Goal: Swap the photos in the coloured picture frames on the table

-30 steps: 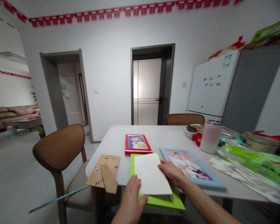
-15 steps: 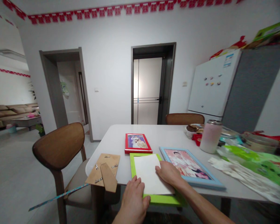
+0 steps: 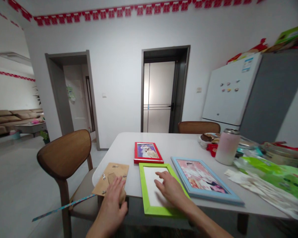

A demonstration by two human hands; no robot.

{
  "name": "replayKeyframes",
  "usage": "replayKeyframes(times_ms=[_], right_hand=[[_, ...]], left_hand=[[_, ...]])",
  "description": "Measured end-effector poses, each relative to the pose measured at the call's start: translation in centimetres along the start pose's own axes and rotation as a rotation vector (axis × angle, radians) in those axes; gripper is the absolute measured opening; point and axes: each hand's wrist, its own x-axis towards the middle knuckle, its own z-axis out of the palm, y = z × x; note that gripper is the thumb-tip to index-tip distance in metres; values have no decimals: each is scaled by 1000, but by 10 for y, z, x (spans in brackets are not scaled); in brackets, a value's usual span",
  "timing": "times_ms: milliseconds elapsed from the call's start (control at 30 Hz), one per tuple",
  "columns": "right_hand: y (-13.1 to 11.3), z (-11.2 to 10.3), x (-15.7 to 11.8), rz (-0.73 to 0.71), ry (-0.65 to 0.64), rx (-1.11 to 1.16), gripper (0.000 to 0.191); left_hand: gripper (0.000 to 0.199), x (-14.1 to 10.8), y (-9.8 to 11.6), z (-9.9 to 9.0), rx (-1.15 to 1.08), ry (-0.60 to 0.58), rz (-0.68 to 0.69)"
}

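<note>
A bright green picture frame (image 3: 145, 198) lies at the near edge of the table, with a white sheet (image 3: 151, 185) inside its border. My right hand (image 3: 172, 190) is over the sheet, fingers spread and holding nothing. To the left, a brown frame backing board (image 3: 103, 183) rests at the table edge with its metal clips and stand leg facing up. My left hand (image 3: 111, 201) lies over that leg, fingers stretched out and thumb apart; whether it touches is unclear. A red-framed photo (image 3: 149, 161) is behind the green frame. A light blue framed photo (image 3: 213, 196) lies to the right.
On the table's right side stand a pink-white bottle (image 3: 227, 147), a green plastic package (image 3: 270, 175) and white gloves or cloth (image 3: 255, 191). A patterned strip (image 3: 62, 208) juts out left below the board, across a wooden chair (image 3: 64, 158). Another chair (image 3: 198, 127) stands behind the table.
My left hand has moved left from the green frame to the backing board. My right hand has let go of the white sheet's edge, and the sheet now sits within the green frame.
</note>
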Motion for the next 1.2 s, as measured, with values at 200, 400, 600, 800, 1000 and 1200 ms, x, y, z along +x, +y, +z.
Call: replayKeyframes(times_ms=[200,400,600,800,1000,1200], right_hand=[[-84,40,-4,-208,-112,123,39],[-113,72,4,-176,-95,24,50],[-93,46,0,-190,-39,230,43],[-30,-8,-33,-154,10,292,37],[29,-33,-53,-43,44,227,34],[46,-27,-55,-55,10,178,35]], left_hand=[[58,9,-64,-15,319,-117,-278],[44,10,-66,-11,242,-31,-268],[36,10,-45,-12,90,137,-174],[36,13,21,17,-121,130,7],[35,25,74,50,-221,-74,61],[27,28,83,54,-142,-202,77]])
